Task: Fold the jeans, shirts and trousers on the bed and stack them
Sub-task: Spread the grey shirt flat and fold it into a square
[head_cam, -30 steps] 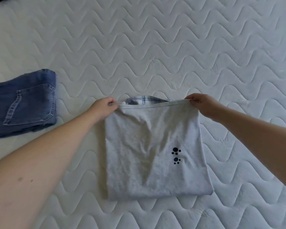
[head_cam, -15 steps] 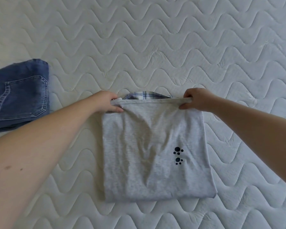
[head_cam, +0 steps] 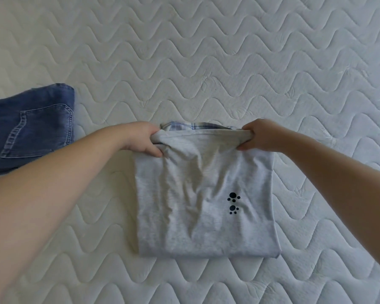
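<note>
My left hand [head_cam: 140, 139] grips the far left corner of the grey shirt [head_cam: 198, 194], fingers curled round a bunched bit of the fabric. My right hand [head_cam: 258, 136] grasps the far right corner in the same way, thumb underneath and fingers over the top. Between them the far edge of the shirt runs taut and is rolled a little, lifted slightly off what lies beneath.

I see the grey shirt folded into a rough rectangle in the middle of the bed [head_cam: 228, 51], its near edge flat on the quilted white cover. Creases fan down from my left hand's corner toward the centre. Two small dark paw prints [head_cam: 234, 202] sit right of centre on the cloth.

Just past the far edge, a strip of blue and white checked cloth [head_cam: 198, 125] peeks out from under the grey shirt.

At my left, well apart from the shirt, folded blue jeans [head_cam: 31, 128] lie on the bed, back pocket facing up, partly cut off by the frame's edge.
</note>
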Demonstrator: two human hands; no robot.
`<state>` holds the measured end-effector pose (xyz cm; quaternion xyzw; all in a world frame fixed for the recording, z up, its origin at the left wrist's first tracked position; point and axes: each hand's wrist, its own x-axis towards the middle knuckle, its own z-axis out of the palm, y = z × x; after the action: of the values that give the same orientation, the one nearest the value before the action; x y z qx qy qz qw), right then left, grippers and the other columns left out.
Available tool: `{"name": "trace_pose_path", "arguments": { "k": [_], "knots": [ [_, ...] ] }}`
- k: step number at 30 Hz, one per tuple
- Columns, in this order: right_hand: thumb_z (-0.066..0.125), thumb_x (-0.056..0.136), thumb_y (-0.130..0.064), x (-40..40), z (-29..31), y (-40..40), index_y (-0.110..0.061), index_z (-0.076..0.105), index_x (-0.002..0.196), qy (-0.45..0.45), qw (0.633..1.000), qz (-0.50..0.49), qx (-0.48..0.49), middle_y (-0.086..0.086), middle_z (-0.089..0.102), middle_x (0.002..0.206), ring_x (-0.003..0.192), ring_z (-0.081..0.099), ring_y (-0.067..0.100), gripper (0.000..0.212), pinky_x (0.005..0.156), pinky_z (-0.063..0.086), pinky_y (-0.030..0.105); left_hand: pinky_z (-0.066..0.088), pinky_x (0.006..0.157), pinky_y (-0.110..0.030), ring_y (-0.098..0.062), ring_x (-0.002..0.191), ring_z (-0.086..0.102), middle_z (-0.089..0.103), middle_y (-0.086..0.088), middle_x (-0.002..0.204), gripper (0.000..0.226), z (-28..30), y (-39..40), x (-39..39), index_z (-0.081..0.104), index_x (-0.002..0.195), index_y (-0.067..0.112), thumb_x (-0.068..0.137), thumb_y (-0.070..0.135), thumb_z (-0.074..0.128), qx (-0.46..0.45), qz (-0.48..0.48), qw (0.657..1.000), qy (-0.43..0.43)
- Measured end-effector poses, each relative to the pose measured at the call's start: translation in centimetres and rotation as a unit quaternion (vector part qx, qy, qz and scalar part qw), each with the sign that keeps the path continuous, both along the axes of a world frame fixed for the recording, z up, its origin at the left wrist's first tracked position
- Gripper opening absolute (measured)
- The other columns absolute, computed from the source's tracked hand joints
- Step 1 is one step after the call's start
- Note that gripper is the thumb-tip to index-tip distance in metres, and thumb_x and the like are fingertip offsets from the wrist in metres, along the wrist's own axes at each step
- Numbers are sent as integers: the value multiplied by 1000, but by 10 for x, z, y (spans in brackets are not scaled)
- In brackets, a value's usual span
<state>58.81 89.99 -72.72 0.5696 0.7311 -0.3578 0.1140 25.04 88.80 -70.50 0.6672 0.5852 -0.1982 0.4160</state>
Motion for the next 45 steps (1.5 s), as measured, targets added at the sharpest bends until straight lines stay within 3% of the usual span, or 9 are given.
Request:
{"name": "trace_pose_path", "arguments": {
  "k": [5,8,14,19,23,31,37,42,45],
  "knots": [
    [79,77,-34,9,84,13,-34,55,74,50,996,-35,69,-12,55,72,70,50,12,24,57,34,23,42,59,-13,9,69,59,66,19,77,19,83,11,-5,65,78,31,74,30,84,103,55,992,-56],
    [79,77,-29,14,138,24,-27,52,69,74,986,-62,140,-9,52,68,69,49,18,28,57,33,30,37,54,-17,11,62,52,61,21,67,25,137,22,-2,59,68,36,73,32,83,213,77,972,-54],
    [72,79,-11,20,201,26,-14,61,80,137,933,-92,321,-3,51,72,69,47,20,11,58,34,32,45,59,-36,-19,65,60,63,0,65,15,195,22,0,66,71,15,74,24,77,423,86,900,-62],
    [66,81,4,23,179,-8,-3,70,91,139,896,-68,416,13,62,92,78,58,34,13,64,49,42,49,59,-42,-34,79,60,63,-11,86,17,175,-10,5,66,76,5,66,18,65,524,-8,851,-37],
    [71,74,10,21,112,-64,-2,72,89,113,893,-39,435,15,66,89,77,60,37,19,67,52,43,50,57,-40,-36,80,61,64,-12,85,23,110,-67,12,68,77,7,58,4,82,499,-29,866,6],
    [81,59,10,30,-14,-203,-9,71,82,64,952,-15,298,8,68,85,73,62,34,31,61,53,38,49,44,-34,-29,73,64,62,-7,84,37,-23,-230,32,65,74,12,46,-4,82,353,2,935,38],
    [74,69,2,44,-39,-254,-13,72,105,-29,981,-20,190,5,70,108,102,62,34,39,86,48,42,55,71,-41,-34,89,65,66,-10,101,49,-46,-283,41,73,103,12,56,4,83,277,14,960,30],
    [59,88,-7,39,-33,-263,-18,66,124,-4,982,-128,137,4,63,127,121,52,31,38,102,34,40,51,85,-45,-37,96,63,63,-18,110,33,-44,-297,38,70,110,3,78,15,67,301,106,947,27],
    [55,95,-16,28,-25,-261,-17,64,123,38,959,-241,143,6,62,121,111,56,28,29,96,42,39,47,83,-41,-37,95,60,61,-14,103,18,-32,-292,46,67,105,4,93,10,54,298,301,906,-17]
  ]
}}
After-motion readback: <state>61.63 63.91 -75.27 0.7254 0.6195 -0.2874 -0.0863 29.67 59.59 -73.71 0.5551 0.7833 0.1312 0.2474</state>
